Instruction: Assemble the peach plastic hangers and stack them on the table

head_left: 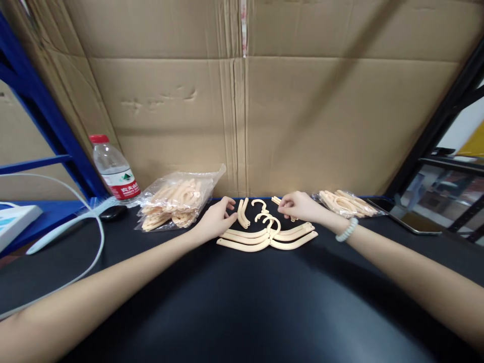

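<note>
Two bare hands (pixel 215 221), two clear plastic bags of beige parts (pixel 174 199) far left and far right, one red-capped clear plastic bottle (pixel 118 169) far left, one pale beaded bracelet (pixel 347 230), at least two spread beige plastic hangers (pixel 244 246), three curved hooks (pixel 258 200).

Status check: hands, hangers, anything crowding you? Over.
Left hand open beside bars. Right hand curled, grip unclear. Hangers flat on table. Bags flanking both hands.
</note>
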Demonstrator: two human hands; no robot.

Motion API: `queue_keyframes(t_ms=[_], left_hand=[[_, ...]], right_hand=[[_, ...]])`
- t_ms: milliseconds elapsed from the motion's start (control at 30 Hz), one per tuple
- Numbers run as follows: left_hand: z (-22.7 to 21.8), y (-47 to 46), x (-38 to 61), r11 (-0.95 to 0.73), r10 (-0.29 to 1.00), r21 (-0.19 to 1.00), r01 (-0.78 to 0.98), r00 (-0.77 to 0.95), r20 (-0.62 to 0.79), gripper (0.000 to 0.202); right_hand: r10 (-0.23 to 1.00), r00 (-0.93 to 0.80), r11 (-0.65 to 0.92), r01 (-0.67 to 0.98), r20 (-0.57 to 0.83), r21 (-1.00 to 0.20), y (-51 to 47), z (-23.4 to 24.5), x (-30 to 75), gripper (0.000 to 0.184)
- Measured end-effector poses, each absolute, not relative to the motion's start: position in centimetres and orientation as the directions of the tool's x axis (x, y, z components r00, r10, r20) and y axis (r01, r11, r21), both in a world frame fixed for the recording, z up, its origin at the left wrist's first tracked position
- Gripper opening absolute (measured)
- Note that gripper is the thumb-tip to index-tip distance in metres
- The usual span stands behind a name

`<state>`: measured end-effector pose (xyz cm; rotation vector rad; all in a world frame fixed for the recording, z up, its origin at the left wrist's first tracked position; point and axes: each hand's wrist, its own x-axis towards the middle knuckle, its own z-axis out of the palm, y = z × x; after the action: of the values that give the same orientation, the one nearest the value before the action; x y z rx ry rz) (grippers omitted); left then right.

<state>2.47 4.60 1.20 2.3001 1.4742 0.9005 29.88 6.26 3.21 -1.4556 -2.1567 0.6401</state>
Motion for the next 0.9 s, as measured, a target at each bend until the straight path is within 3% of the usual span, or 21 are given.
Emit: queue_keyframes(t_ms=[267, 433, 667, 900], left_hand=[[0.8, 8.1, 3.8, -0.29, 0.95, 0.478, 0.829, 0.19, 0.247, 0.026], [0.6, 8.5, 3.6, -0.291, 0.951, 0.437, 0.851, 0.209, 0.227, 0.026], [0.7, 8.5, 3.9, -0.278, 0.953, 0.375, 0.884, 0.207, 0.22, 0.027], [1.5, 8.9, 3.6, -0.254, 0.963, 0.338, 0.906, 0.204, 0.177, 0.028]], right_hand=[[0.959, -0.235, 0.151, 0.894, -0.155, -0.422, 10.4, 3.4, 24.8, 0.022], [0.953, -0.163, 0.046, 0.912, -0.257, -0.407, 11.0, 3.3, 23.8, 0.023], [0.97, -0.087, -0.062, 0.815, -0.227, -0.576, 11.8, 3.2, 24.5, 0.028], [0.984, -0.143, -0.022, 0.51, -0.11, -0.86, 9.9, 3.5, 26.2, 0.021]])
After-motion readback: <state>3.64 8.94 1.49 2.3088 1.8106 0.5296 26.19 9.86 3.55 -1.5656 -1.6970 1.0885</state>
